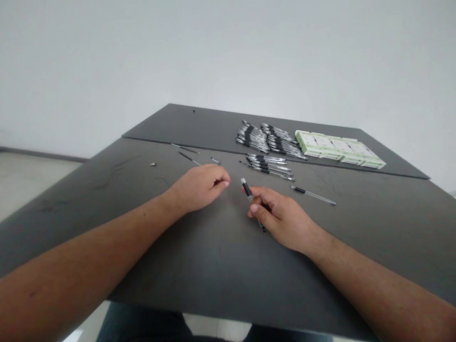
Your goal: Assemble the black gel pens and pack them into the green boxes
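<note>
My right hand (281,213) is closed round a clear-barrelled pen (246,187) with a black grip, held aslant with its grip end up and away from me. To the left, my left hand (197,187) hovers low over the table with thumb and forefinger pinched together; whatever they may hold is hidden. Just beyond it lie thin pen refills (185,149) and a small clear pen cap (215,160). A tiny metal cone-shaped piece (153,164) sits farther left. One single pen (313,194) rests right of my right hand.
A row of several pens (269,166) lies ahead of my hands. Behind it are larger piles of pens (252,137). Green-and-white boxes (338,148) lie side by side at the back right. The dark table (221,270) has a seam across it, and a small dark speck (194,111) is far back.
</note>
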The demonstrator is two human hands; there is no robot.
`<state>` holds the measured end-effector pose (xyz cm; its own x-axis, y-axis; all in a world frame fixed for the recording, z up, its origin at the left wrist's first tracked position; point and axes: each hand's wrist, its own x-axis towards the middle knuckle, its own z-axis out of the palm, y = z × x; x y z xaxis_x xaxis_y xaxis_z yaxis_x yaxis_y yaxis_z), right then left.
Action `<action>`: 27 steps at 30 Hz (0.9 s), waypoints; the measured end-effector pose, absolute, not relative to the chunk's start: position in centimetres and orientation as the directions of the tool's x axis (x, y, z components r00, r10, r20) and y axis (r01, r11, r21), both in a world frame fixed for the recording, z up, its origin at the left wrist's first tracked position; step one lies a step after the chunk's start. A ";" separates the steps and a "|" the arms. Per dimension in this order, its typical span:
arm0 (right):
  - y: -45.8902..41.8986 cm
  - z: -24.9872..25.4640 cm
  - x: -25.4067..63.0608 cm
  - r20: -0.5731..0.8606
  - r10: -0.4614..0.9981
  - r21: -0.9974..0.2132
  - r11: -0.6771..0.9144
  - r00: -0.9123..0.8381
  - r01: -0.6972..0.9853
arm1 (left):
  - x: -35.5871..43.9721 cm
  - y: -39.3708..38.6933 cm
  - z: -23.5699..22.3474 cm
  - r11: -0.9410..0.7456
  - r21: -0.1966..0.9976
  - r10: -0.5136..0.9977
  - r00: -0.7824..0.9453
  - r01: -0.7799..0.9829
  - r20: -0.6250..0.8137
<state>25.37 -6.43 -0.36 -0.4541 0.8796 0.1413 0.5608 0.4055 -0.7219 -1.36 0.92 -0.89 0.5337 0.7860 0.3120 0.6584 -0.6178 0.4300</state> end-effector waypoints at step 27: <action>-6.3 -0.6 25.9 0.128 0.846 -0.657 0.464 -0.518 0.595 | -3.9 3.7 -1.3 -0.587 0.116 0.810 0.580 0.802 0.089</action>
